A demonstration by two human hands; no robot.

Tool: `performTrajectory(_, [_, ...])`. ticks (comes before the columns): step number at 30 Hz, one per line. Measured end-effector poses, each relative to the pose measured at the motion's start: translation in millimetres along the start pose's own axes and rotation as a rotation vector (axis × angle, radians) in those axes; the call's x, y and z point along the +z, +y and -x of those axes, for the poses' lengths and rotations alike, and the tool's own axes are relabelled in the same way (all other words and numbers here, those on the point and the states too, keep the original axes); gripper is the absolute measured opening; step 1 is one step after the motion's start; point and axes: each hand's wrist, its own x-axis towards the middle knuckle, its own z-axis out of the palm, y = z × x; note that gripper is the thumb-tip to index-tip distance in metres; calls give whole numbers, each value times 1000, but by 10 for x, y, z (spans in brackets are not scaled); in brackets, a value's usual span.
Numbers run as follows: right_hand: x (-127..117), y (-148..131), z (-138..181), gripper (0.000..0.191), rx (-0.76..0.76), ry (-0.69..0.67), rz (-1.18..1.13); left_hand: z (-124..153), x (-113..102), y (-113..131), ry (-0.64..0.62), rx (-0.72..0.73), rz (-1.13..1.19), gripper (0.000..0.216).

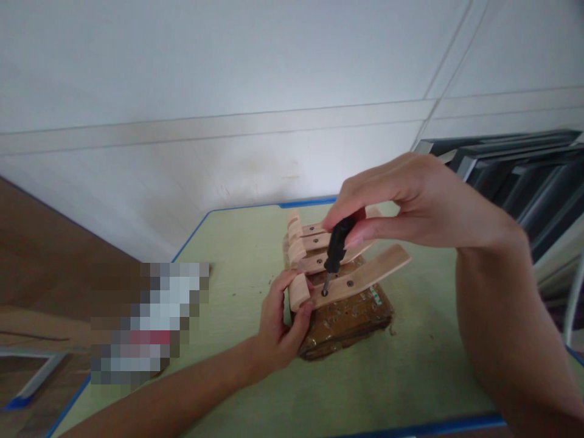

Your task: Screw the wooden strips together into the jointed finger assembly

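Observation:
My right hand (387, 198) is closed around the black handle of a screwdriver (336, 248), which points down and leans slightly. Its metal tip meets a dark screw or hole (324, 292) in the nearest wooden strip (371, 267). At that strip's left end, thumb and fingers of my left hand (285, 325) pinch the thick rounded wooden block (300, 292). A second dark screw (350, 283) shows farther along the strip. Several similar wooden pieces (314, 241) lie in a row behind it, partly hidden by my right hand. Under them is a brown, tape-covered slab (347, 325).
The pale green table (237, 243) has a blue edge and stands against a white wall (205, 73). A pixelated, blurred-out object (159, 316) lies on its left. Dark framed panels (515, 164) lean at the right. A brown board (59, 255) stands at the left.

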Motion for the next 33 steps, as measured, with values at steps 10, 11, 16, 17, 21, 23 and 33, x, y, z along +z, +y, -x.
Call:
performTrajectory(10, [113,16,-54,32,-85,55,215,3,5,-1,-2,-12,1,38])
performTrajectory(11, [131,12,-59,36,-88,79,243,-1,4,6,-6,-15,6,38])
performTrajectory(16, [180,-18,-77,46,-80,154,383,-15,5,13,-10,-1,34,41])
performTrajectory(17, [179,-20,-81,44,-80,153,389,-16,6,10,-12,-2,39,41])
performTrajectory(21, [142,-8,-80,20,-110,71,223,-16,7,0,-8,-5,22,40])
performTrajectory(23, [107,4,-62,19,-114,21,142,-10,6,-4,-6,-3,9,40])
performTrajectory(33, [-12,-10,21,24,-27,-29,40,-13,-3,9,2,-12,11,37])
